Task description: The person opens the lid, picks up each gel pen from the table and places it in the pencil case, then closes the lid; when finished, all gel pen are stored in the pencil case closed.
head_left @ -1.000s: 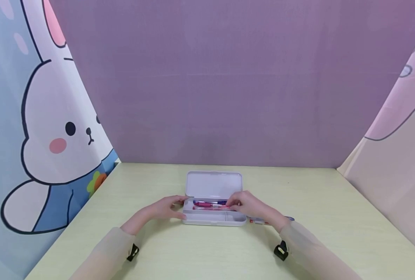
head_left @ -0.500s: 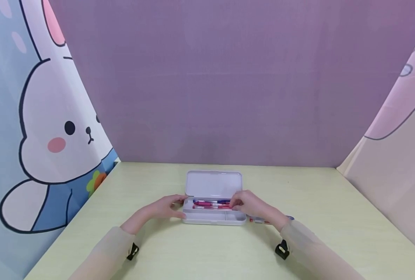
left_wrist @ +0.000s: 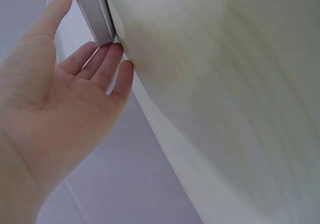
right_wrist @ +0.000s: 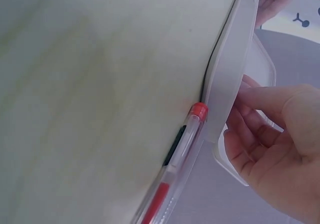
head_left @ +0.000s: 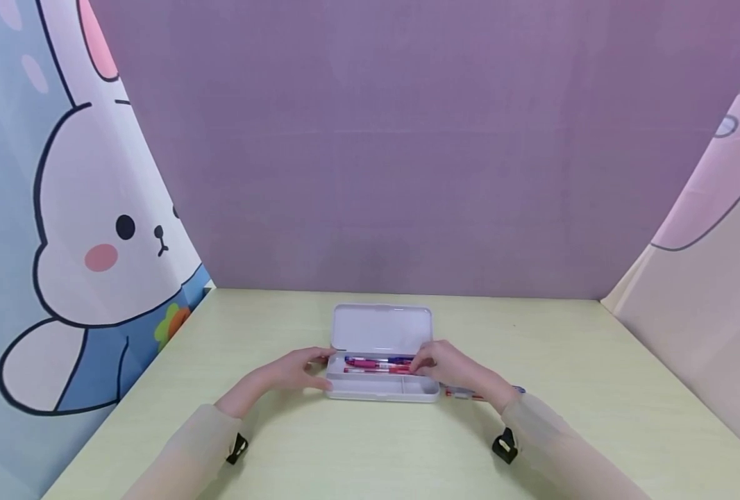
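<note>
A white pencil case (head_left: 382, 398) lies on the table with its lid (head_left: 381, 328) raised. Inside its back compartment are a pink pen (head_left: 362, 364), a red pen (head_left: 373, 370) and a blue pen (head_left: 400, 360). My left hand (head_left: 291, 369) holds the case's left end, thumb at the front corner and fingers at the back; the left wrist view shows the fingertips against the case wall (left_wrist: 92, 14). My right hand (head_left: 443, 363) reaches into the right end, its curled fingers pinching the red pen's right end, whose tip they hide.
On the table (head_left: 320, 458), right of the case and partly under my right forearm, lies a clear pen with a red cap (right_wrist: 199, 110); a blue-ended pen (head_left: 518, 389) shows beside it. A purple backdrop (head_left: 407, 173) stands behind, with a rabbit-printed cloth (head_left: 95, 208) at left.
My right hand has slid slightly right along the pens, baring more of the blue pen. The left hand and the case have stayed in place.
</note>
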### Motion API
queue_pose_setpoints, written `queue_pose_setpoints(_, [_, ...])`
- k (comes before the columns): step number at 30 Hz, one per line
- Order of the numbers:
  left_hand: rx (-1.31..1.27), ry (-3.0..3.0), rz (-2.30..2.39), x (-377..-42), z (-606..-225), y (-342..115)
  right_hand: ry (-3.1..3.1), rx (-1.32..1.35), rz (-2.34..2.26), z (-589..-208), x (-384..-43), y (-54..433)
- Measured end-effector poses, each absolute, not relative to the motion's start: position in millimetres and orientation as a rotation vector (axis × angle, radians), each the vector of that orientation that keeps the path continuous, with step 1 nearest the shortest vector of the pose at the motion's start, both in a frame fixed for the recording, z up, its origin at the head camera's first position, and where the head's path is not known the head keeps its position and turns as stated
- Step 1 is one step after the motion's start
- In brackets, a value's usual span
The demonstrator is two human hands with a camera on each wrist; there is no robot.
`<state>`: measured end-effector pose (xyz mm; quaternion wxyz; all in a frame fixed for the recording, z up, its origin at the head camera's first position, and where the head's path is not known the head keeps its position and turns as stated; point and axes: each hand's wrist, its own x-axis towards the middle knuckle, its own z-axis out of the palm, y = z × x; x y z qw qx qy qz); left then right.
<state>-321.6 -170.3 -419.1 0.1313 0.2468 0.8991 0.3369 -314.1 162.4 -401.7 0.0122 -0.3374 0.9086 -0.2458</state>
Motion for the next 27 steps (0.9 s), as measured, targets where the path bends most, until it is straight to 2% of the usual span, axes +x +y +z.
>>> queue_pose_setpoints(16, [0.706, 2.619, 0.969, -324, -422, -168, 2.777, -1.098, -0.849, -402, -316, 174])
queue_pose_setpoints(27, [0.705, 2.621, 0.977, -327, -421, -164, 2.814, -0.997, -0.964, -397, -323, 196])
